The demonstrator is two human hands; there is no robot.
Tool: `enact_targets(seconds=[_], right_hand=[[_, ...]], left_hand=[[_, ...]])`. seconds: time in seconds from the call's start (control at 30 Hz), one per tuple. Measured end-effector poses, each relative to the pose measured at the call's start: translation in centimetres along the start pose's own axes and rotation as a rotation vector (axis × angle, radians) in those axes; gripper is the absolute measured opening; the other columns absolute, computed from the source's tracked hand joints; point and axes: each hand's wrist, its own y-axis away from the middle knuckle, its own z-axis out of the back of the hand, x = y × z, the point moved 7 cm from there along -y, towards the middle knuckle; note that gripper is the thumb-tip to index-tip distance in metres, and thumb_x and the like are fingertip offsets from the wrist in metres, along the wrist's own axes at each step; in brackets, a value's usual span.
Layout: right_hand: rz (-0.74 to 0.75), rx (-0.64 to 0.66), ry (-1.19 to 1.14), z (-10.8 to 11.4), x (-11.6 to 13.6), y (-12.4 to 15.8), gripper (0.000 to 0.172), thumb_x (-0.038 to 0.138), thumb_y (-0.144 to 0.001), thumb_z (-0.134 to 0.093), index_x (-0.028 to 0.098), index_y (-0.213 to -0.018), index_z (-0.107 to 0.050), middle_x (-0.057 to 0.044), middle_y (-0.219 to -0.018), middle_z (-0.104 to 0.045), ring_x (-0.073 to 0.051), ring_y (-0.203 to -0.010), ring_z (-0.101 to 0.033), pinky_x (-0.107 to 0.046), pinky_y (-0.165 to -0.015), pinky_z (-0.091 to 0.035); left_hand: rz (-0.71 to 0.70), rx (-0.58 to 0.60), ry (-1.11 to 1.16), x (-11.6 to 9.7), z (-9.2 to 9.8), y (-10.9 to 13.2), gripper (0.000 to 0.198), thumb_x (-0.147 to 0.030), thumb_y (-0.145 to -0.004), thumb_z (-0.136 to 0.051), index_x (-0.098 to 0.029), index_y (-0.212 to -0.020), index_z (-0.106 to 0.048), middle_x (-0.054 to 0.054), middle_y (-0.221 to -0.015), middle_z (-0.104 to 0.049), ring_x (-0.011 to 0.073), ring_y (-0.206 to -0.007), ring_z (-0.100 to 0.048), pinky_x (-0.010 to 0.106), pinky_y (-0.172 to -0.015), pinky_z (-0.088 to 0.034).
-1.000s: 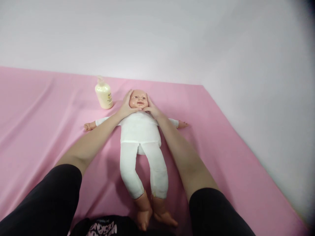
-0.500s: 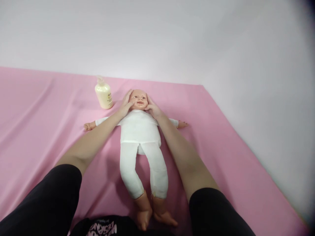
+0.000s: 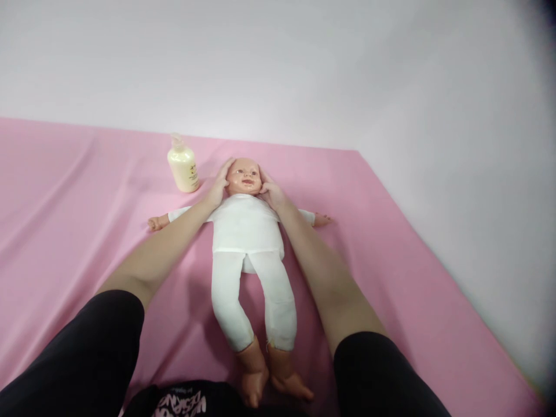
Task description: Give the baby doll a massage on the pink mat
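Observation:
A baby doll (image 3: 247,226) in a white top and white trousers lies on its back, head away from me, arms spread out sideways and feet bare. Its head is held between my two hands. My left hand (image 3: 219,186) cups the left side of the head, fingers stretched up along it and the thumb by the jaw. On the other side, my right hand (image 3: 271,190) presses against the cheek and jaw, thumb at the face edge. Some fingers of both hands are hidden behind the head.
A pump bottle (image 3: 183,169) of pale yellow liquid stands left of the doll's head. Pink cloth (image 3: 108,243) with creases covers the table, whose far and right edges are visible. Behind is a plain white surface (image 3: 260,69).
My left thumb has slid off the doll's cheek outward to the side of its head. My right thumb has shifted slightly outward too. The doll and bottle are unmoved.

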Motion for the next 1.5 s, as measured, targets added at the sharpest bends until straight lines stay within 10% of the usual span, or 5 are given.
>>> enact_targets(seconds=[0.43, 0.83, 1.13, 1.5], right_hand=[[-0.057, 0.015, -0.043, 0.3, -0.9, 0.0, 0.149, 0.025, -0.050, -0.057, 0.031, -0.190, -0.007, 0.007, -0.186, -0.046, -0.030, -0.167, -0.056, -0.058, -0.150, -0.038], [-0.046, 0.027, -0.029, 0.3, -0.9, 0.0, 0.147, 0.024, -0.052, -0.061, 0.028, -0.190, -0.010, 0.001, -0.183, -0.052, -0.032, -0.164, -0.058, -0.055, -0.147, -0.045], [-0.038, 0.015, -0.077, 1.2, -2.1, -0.9, 0.139, 0.024, -0.051, -0.064, 0.040, -0.184, -0.027, 0.003, -0.170, -0.064, -0.032, -0.144, -0.068, -0.043, -0.106, -0.072], [-0.032, 0.009, -0.110, 1.1, -1.7, -1.0, 0.139, 0.018, -0.049, -0.063, 0.036, -0.183, -0.029, 0.001, -0.176, -0.058, -0.032, -0.159, -0.060, -0.041, -0.116, -0.070]], left_hand=[[0.045, 0.025, 0.031, -0.3, -0.1, -0.5, 0.106, -0.041, -0.066, -0.064, -0.027, -0.171, -0.056, 0.007, -0.187, -0.049, 0.0402, -0.181, -0.033, 0.056, -0.153, -0.023], [0.032, 0.023, 0.040, 0.6, 0.0, -0.7, 0.107, -0.047, -0.069, -0.068, -0.024, -0.172, -0.055, 0.010, -0.189, -0.047, 0.0409, -0.182, -0.030, 0.054, -0.152, -0.021], [-0.100, 0.118, 0.056, 1.9, 0.3, -0.9, 0.105, -0.057, -0.083, -0.073, -0.024, -0.179, -0.046, 0.012, -0.193, -0.038, 0.0450, -0.183, -0.025, 0.057, -0.152, -0.018], [-0.060, 0.157, -0.158, 0.5, 0.0, 0.0, 0.121, -0.043, -0.078, -0.082, -0.022, -0.185, -0.033, 0.013, -0.198, -0.025, 0.0436, -0.186, -0.015, 0.057, -0.153, -0.016]])
